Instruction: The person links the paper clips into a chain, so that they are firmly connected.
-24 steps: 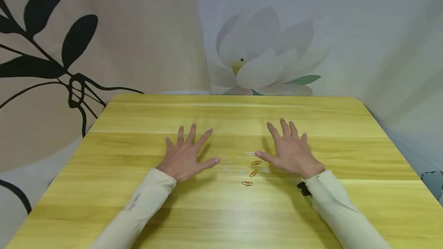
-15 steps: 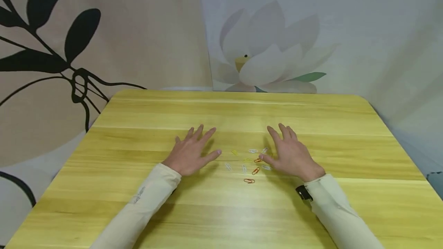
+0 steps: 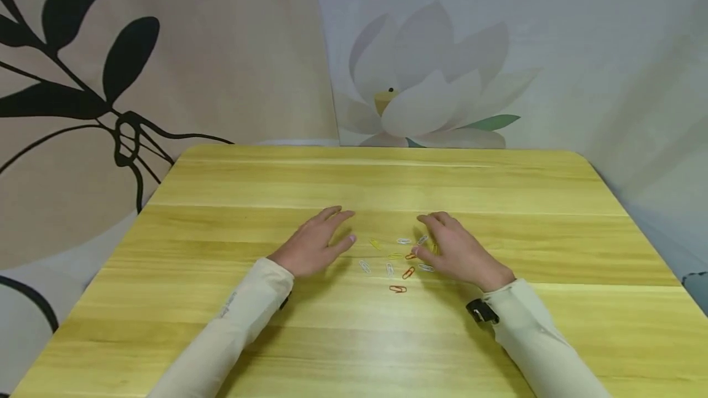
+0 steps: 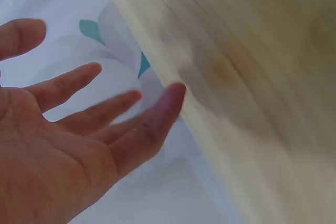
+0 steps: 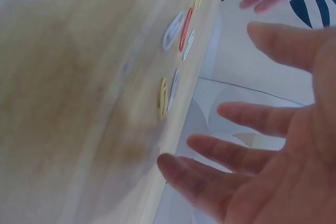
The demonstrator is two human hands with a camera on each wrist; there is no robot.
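Several paper clips lie scattered on the wooden table point(image 3: 354, 336). Among them are a red paper clip point(image 3: 397, 289) nearest the front, a white paper clip point(image 3: 364, 267) at the left and a yellow paper clip point(image 3: 375, 244) farther back. My left hand point(image 3: 310, 245) hovers to the left of the clips, holding nothing, its fingers loosely bent and apart. On the other side hovers my right hand point(image 3: 461, 253), also holding nothing; in the head view its thumb overlaps a red clip. The right wrist view shows a gap between these fingers point(image 5: 252, 114) and a yellow clip point(image 5: 163, 98).
Behind the table hangs a pale cloth backdrop point(image 3: 249, 48) printed with dark leaves and a large flower. A black strap device point(image 3: 482, 311) sits at the right wrist, below the light sleeve point(image 3: 536, 336).
Both hands have turned from palms down with spread fingers to palms facing inward, fingers more bent. The left hand has shifted slightly right. The clips stay on the table; the head view tilted slightly.
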